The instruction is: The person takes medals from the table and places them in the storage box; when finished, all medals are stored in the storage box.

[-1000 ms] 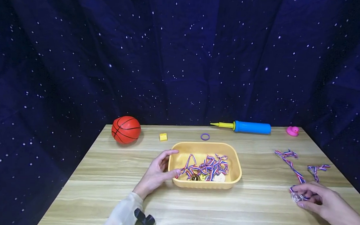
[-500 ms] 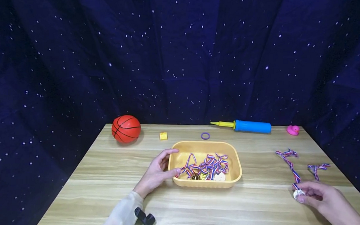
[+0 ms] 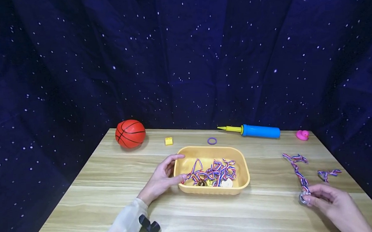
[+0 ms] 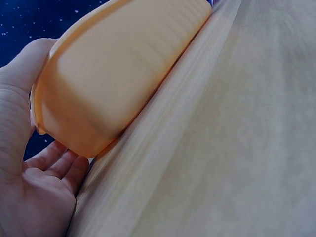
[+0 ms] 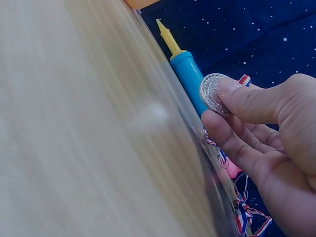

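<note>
Tabletop point(image 3: 208, 214): pale striped wood.
Backdrop point(image 3: 184, 68): starry dark fabric, far side.
Left hand point(image 3: 160, 181): you grip the tray point(image 3: 213, 191), left end.
Right hand point(image 3: 335, 201): you pinch a silver medal point(image 5: 209, 95).

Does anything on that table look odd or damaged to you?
The red ball, at the far left, looks slightly lopsided rather than round, perhaps underinflated. Nothing looks spilled; the ribbons in the yellow tub are just jumbled together.
</note>
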Tool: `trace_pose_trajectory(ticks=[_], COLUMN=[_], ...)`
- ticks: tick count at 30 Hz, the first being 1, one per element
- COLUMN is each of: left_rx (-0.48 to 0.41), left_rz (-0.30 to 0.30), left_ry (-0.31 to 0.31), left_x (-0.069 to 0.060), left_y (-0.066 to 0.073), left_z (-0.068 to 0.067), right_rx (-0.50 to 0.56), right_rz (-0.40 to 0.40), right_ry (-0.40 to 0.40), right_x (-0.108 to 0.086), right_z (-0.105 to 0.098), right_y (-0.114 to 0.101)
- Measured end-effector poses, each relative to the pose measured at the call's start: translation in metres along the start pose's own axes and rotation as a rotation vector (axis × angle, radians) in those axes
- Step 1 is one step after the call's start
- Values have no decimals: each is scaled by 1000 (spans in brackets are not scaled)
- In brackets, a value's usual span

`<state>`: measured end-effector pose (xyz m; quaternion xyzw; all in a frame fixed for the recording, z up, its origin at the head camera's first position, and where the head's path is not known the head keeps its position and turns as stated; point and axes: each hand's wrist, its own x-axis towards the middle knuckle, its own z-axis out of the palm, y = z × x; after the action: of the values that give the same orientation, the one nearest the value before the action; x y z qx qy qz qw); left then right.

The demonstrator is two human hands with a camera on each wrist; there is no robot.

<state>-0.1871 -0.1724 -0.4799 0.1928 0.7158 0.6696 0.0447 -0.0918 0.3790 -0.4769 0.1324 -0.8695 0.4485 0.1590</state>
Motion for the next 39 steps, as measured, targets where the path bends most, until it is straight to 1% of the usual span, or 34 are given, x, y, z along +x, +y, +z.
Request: trace_pose_trajectory(ticks=[2,6,8,11,15,18,23,29,31,33,36,39], left_rx=[-2,3,7,8,8,7,1,-3,-6,-6,-1,1], left_rz=[0,-2,-4,-7,-8,-9,-5,-12,-14,-14,-18,-19], left_ry=[1,7,11,13,17,16,10,19,21,22,24,24], left_x=[0,1,0,0,0,0,1,1,1,1,1,0], left_y=[0,-1,-1,-1,-1,-1,-2,-2,-2,-2,-2,-2], left_z=[0,-1,-1,-1,-1,-1,-1,0,0,-1,-1,-1], right_rx=[-61,-164,-182,-164,-87,-44,-28,9,-12,-23,-2,52], right_rz=[11,5,0,-8,20,77,171,222,224,197,138,78], right_ry=[13,44,50,49,14,-10,-15,-44,-46,-37,-12,5], right_x=[0,0,1,2,2,1,2,9,11,15,20,27], right_z=[0,-1,-1,-1,0,2,6,5,5,6,6,5], right_y=[-3,-7,-9,-12,-16,-16,-17,-26,-29,-31,-34,-39])
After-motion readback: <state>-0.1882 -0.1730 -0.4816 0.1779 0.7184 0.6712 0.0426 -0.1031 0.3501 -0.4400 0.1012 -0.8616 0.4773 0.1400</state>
